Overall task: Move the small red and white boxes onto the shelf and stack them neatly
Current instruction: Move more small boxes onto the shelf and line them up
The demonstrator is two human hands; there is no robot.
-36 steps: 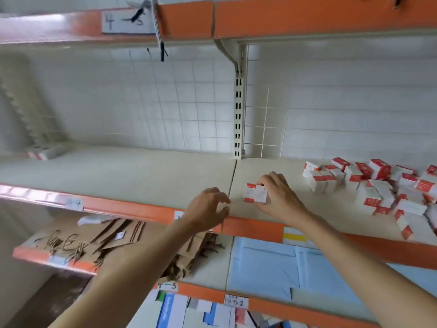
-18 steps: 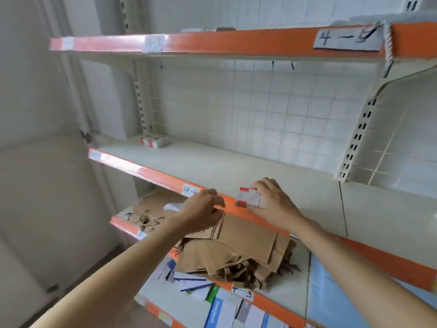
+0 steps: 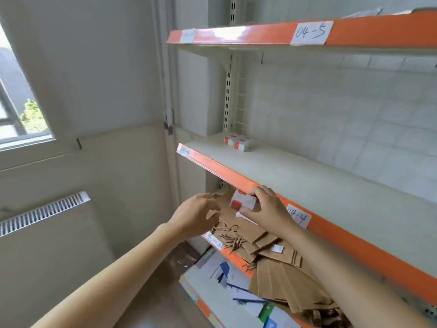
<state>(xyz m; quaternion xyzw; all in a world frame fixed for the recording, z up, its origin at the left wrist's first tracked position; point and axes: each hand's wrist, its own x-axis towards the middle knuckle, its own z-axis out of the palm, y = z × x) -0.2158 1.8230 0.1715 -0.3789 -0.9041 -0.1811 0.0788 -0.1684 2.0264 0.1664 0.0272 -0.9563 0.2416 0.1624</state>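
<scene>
Holding a small red and white box point(image 3: 243, 201), the right hand point(image 3: 267, 208) has moved it off the shelf point(image 3: 307, 183), in front of its orange edge. The left hand point(image 3: 197, 215) stays loose, empty. More boxes point(image 3: 237, 143) sit mid-frame; brown paper bags point(image 3: 279, 261) lie below.

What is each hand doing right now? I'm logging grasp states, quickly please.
Left hand: open, fingers loosely curled, holding nothing.
Right hand: holding a small red and white box.

Shelf point(image 3: 307, 176) looks like matt cream painted metal with a glossy orange front strip point(image 3: 222, 171); the little box point(image 3: 242, 201) is smooth printed cardboard, bags point(image 3: 279, 275) below plain brown paper.
</scene>
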